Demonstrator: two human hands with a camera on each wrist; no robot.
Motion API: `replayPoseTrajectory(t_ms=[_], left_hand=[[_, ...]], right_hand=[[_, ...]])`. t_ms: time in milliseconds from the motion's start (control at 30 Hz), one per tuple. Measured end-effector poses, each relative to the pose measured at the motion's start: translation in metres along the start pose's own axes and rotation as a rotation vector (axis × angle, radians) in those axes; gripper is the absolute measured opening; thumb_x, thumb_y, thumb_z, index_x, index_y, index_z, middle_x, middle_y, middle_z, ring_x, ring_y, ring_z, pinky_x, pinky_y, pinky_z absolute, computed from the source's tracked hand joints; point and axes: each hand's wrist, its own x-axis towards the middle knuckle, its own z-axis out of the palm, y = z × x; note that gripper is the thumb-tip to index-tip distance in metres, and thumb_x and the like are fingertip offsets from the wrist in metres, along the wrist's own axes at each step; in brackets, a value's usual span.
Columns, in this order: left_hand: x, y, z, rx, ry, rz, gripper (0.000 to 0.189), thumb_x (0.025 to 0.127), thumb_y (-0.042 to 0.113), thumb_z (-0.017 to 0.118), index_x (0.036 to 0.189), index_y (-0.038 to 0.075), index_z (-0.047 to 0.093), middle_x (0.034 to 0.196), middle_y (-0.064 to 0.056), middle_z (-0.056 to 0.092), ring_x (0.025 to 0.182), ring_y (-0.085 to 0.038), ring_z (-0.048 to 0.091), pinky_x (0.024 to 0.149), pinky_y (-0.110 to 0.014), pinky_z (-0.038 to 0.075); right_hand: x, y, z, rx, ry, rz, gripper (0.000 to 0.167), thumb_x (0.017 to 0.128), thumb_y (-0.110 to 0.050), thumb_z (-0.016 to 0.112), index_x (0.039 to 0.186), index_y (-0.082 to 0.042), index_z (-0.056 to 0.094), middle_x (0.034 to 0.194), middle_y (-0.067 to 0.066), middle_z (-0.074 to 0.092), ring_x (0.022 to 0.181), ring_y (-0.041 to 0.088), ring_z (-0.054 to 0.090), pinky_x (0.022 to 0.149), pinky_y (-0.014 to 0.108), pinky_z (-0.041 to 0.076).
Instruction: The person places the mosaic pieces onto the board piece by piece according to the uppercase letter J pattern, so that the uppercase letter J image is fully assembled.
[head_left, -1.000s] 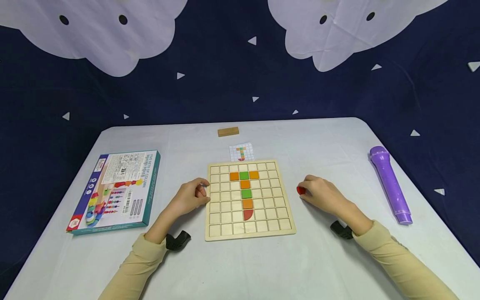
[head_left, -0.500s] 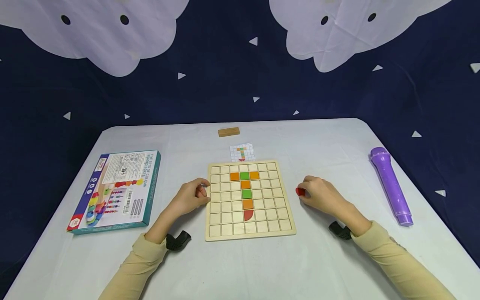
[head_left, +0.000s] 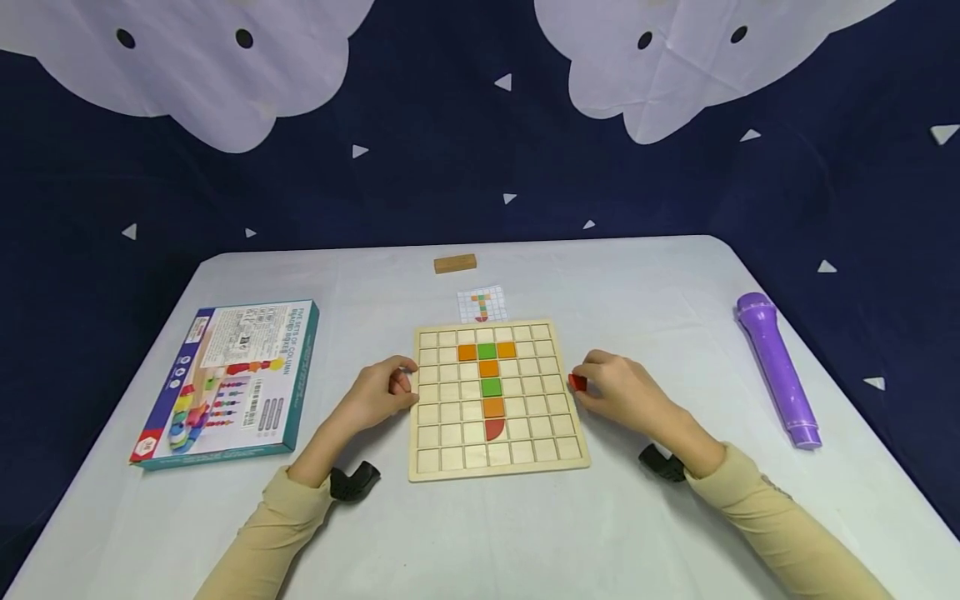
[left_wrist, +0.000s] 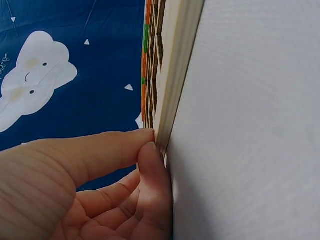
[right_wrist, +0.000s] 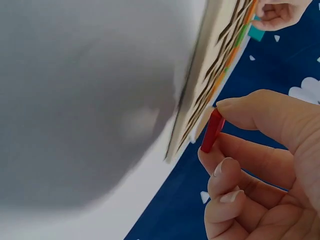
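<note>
A wooden grid board [head_left: 497, 475] lies on the table, with orange, green and red tiles set in a T shape. At its foot sits a red quarter-round tile [head_left: 495, 429]. My left hand [head_left: 375, 392] rests its thumb and index fingertips against the board's left edge, the tips apart along it. Just off the right edge, my right hand [head_left: 622, 392] pinches a red tile [right_wrist: 213, 131] between thumb and index finger. That tile is seen edge-on in the right wrist view, so its outline is hidden.
Behind the board lies a small pattern card [head_left: 482, 303] with a similar coloured figure, and beyond it a wooden block [head_left: 455, 263]. A boxed toy set [head_left: 232, 375] is at the left. A purple tube-shaped object [head_left: 778, 371] lies at the right.
My right hand has moved left with the red tile, from the open table to beside the board's right edge. My left hand stays at the board.
</note>
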Motion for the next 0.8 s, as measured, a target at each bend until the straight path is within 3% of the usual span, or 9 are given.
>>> replayPoseTrajectory(t_ms=[300,800], left_hand=[[0.000,0.001,-0.001,-0.001,-0.003,0.003,0.039,0.079,0.002,0.068,0.115,-0.004,0.055,0.079,-0.009,0.057,0.064,-0.013,0.048,0.052,-0.021,0.040],[-0.002,0.001,-0.001,-0.015,0.000,0.009,0.039,0.078,0.002,0.068,0.115,-0.005,0.055,0.079,-0.009,0.057,0.065,-0.013,0.048,0.053,-0.021,0.039]], right_hand=[[0.012,-0.024,0.003,0.037,0.007,-0.057,0.010,0.074,-0.010,0.073,0.081,-0.006,0.068,0.077,0.001,0.059,0.061,0.004,0.044,0.053,0.016,0.038],[0.028,-0.056,0.010,0.043,0.027,-0.184,0.006,0.076,-0.012,0.073,0.078,-0.008,0.069,0.073,-0.001,0.060,0.059,0.003,0.050,0.054,0.013,0.041]])
